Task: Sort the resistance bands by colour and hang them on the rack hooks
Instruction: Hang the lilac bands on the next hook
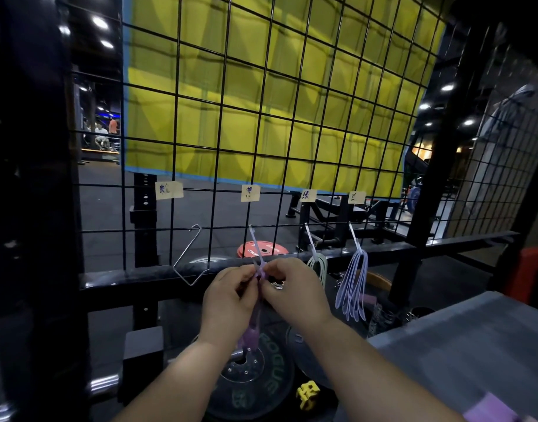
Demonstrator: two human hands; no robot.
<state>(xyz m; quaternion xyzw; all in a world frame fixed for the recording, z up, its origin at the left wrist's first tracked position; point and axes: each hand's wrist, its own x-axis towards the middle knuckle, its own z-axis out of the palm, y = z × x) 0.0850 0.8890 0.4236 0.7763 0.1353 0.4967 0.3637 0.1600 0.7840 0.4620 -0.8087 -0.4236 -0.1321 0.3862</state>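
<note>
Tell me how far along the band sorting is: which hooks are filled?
Done: pale green bands hang on the third hook, bluish bands on the fourth hook. In hand: the left hand and right hand pinch a purple band at the second hook. Left: the leftmost hook is bare, and a purple piece, possibly another band, lies on the table.
</note>
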